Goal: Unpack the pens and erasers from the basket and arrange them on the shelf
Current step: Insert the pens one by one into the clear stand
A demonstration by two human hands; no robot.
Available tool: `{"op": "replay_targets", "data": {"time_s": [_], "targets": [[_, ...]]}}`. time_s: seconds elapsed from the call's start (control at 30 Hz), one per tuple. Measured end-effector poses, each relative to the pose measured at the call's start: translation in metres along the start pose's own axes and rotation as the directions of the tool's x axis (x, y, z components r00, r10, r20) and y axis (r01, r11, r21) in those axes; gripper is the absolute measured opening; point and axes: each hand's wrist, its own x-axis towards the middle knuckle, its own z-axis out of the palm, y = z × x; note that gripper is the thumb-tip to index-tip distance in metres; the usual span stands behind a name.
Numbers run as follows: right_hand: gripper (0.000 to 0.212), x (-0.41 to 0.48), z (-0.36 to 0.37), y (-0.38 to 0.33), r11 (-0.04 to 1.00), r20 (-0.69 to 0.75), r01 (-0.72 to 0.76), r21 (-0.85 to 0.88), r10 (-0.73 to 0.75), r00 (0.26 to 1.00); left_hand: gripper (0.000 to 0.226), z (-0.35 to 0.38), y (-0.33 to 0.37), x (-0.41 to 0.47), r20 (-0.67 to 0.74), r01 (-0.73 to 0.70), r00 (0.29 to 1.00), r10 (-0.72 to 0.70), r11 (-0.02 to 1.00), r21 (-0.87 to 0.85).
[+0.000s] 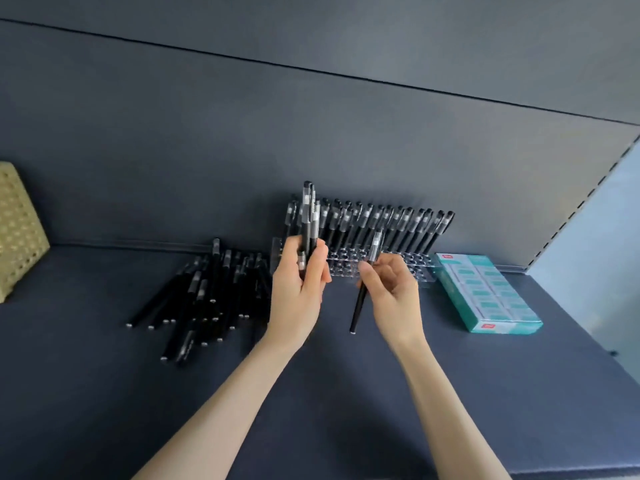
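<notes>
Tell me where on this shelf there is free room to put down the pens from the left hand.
Bare shelf lies between the basket and the loose pen pile, and along the front edge before the eraser box. It is crowded at the pen rack and the pile.

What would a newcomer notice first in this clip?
The two hands at centre: the left hand grips a bundle of black pens upright, the right hand pinches a single pen. Behind them a clear rack holds a row of standing pens; a loose pile of pens lies left, a teal eraser box right.
</notes>
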Motion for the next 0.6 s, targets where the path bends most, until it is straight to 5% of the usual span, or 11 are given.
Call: {"op": "replay_targets", "data": {"time_s": [0.17,0.4,0.5,0.6], "targets": [[0.018,0.008,-0.042,0.021,1.000,0.022,0.001,-0.014,0.000,1.000,0.010,0.043,-0.018,-0.010,-0.059,-0.028,0.998,0.037,0.988,0.153],[0.021,0.019,-0.050,0.033,1.000,0.069,0.026,-0.014,-0.025,0.997,0.014,0.051,-0.047,-0.025,-0.049,0.140,0.990,-0.132,0.953,0.267],[0.020,0.025,-0.047,0.030,1.000,0.092,0.030,-0.002,-0.030,0.995,0.023,0.049,-0.046,-0.019,-0.063,0.278,0.961,-0.271,0.947,0.160],[0.040,0.032,-0.044,0.023,0.998,0.105,-0.022,0.058,0.016,0.994,0.030,0.047,-0.042,-0.014,0.058,0.447,0.893,-0.446,0.894,-0.020]]}}
